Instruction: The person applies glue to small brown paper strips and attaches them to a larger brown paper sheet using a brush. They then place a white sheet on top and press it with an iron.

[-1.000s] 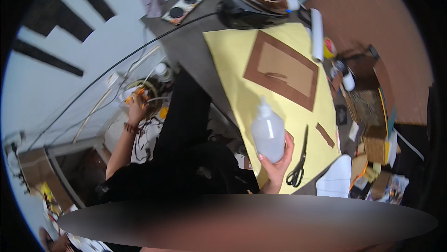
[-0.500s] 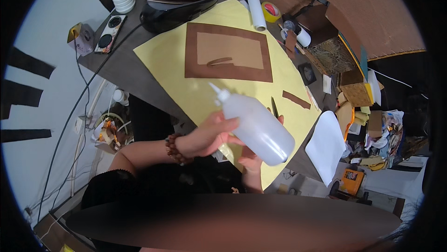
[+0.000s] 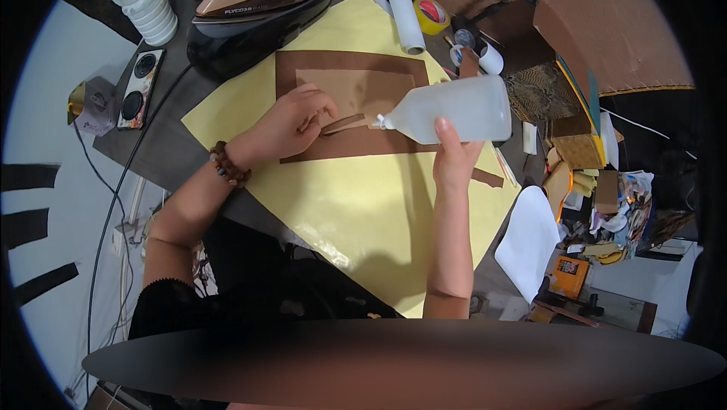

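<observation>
Right grip: my right hand (image 3: 454, 160) is wrapped around the translucent squeeze bottle (image 3: 458, 111), which lies almost level with its nozzle at the small brown strip (image 3: 347, 124).
Left grip: my left hand (image 3: 291, 122) is narrow, fingertips pinching and pressing one end of that strip against the tan panel (image 3: 356, 88).
Where the work lies: strip and tan panel sit inside the dark brown frame (image 3: 352, 145), which lies on the yellow sheet (image 3: 363, 205) spread over the tabletop (image 3: 163, 145).
Risk, too much squeeze: I judge a hard press would flood the strip and spill onto the tan panel or the frame.
Risk, strip slipping: only one end is pinned, so a nudge from the nozzle could turn it askew.
Risk, fingers: my fingertips sit just beside the nozzle and could get smeared.
Behind: a steam iron (image 3: 261, 9) on its dark base, touching the yellow sheet's far edge, with its cord trailing off the left side.
Right side: a white paper roll (image 3: 401, 5), a yellow tape roll (image 3: 432, 15) and piled scraps (image 3: 598, 198), near the bottle's base.
In the way: nothing lies between nozzle and strip; a loose brown offcut (image 3: 485, 177) lies just beside my right wrist.
</observation>
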The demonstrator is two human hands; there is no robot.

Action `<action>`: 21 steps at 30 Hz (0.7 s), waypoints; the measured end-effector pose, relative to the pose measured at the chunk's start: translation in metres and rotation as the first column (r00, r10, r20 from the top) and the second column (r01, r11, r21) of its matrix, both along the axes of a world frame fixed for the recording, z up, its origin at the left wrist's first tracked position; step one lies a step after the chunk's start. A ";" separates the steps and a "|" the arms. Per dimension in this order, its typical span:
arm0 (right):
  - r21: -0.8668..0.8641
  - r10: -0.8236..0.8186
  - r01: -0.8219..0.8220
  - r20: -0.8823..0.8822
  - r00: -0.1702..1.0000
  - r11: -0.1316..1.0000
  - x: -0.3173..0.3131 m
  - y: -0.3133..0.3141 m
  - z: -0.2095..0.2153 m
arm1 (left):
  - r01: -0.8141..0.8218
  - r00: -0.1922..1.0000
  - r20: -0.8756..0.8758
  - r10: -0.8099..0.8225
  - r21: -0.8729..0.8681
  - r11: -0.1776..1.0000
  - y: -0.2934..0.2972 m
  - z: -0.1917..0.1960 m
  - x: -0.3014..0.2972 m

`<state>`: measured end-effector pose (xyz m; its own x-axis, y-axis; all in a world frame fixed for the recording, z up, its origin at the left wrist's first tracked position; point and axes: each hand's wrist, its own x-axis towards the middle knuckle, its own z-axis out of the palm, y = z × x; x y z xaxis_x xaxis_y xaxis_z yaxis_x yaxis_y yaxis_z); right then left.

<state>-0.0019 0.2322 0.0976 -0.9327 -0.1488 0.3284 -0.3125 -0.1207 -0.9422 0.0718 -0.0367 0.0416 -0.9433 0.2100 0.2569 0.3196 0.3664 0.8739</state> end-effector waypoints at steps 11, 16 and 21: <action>-0.003 0.012 -0.012 -0.015 1.000 1.000 -0.016 -0.052 -0.006 | 0.088 0.995 -0.048 -0.087 0.012 0.996 -0.007 -0.017 0.002; 0.107 0.063 -0.062 -0.007 0.998 0.992 -0.017 -0.049 0.003 | 0.112 0.992 -0.059 -0.115 -0.053 0.992 -0.008 -0.020 0.000; 0.192 0.123 -0.116 -0.026 0.992 0.975 -0.018 -0.050 0.005 | 0.097 0.985 -0.133 -0.107 -0.080 0.992 -0.007 -0.027 0.000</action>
